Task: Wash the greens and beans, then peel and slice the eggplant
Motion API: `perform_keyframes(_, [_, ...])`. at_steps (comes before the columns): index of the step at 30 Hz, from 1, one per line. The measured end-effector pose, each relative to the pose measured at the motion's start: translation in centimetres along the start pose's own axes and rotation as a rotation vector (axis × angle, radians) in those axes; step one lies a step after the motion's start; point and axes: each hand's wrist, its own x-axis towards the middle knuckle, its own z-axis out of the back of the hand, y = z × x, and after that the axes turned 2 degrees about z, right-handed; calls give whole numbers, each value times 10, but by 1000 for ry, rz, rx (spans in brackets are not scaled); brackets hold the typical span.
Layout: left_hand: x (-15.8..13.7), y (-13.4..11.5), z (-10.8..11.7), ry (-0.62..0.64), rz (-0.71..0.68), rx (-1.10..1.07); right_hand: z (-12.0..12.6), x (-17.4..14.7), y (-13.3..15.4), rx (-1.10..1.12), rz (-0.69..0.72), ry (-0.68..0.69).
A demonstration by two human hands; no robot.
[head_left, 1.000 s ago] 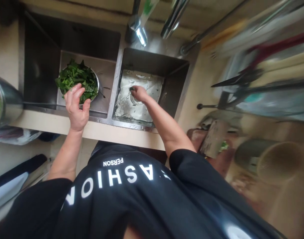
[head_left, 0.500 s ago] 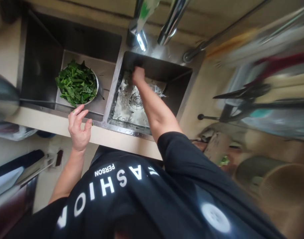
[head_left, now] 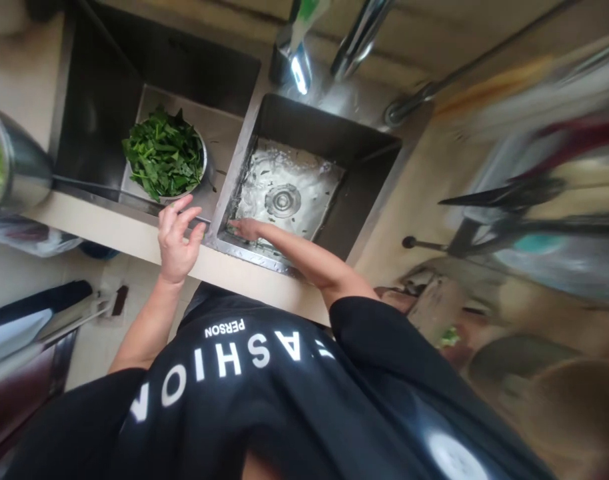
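My right hand (head_left: 248, 229) reaches down into the right sink basin (head_left: 329, 233), at its front left corner. Its fingers stretch toward the divider wall, among wet green scraps. Shallow water and loose leaf bits surround the drain (head_left: 283, 200). Over the counter's front edge my left hand (head_left: 178, 243) hangs with fingers apart and slightly curled, holding nothing. Just beyond it, in the left basin (head_left: 224, 133), stands a round metal bowl (head_left: 204, 157) heaped with chopped leafy greens (head_left: 164, 155).
Behind the right basin stands a chrome faucet (head_left: 290, 63). A metal pot (head_left: 24, 163) with greens inside sits at the left counter edge. To the right are a blurred dark knife (head_left: 489, 197), a cutting board (head_left: 432, 307) and a round container (head_left: 574, 393).
My right hand has moved from the back left of the right basin to its front left corner, uncovering the drain. My left hand stays open by the bowl. The view has shifted slightly.
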Motion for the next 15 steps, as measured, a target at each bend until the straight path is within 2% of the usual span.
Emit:
perform_keyframes(3, [-1,-6,-7,57,3,29,-2,-6,5,-32,5,19])
perform_keyframes(7, [-9,-8,-10,85,34,49,28,-40,-15,-48,-13,-31])
perform_keyframes(10, [-16,-2,-5,86,64,23,62,-64,-36,-87,-119,-213])
perform_keyframes(12, [-17,9,2,67,123,-51,82,-74,-38,-120,-170,-321])
perform_keyframes(15, [-7,42,13,-49,343,-266,105,-79,-16,-50,-83,-481])
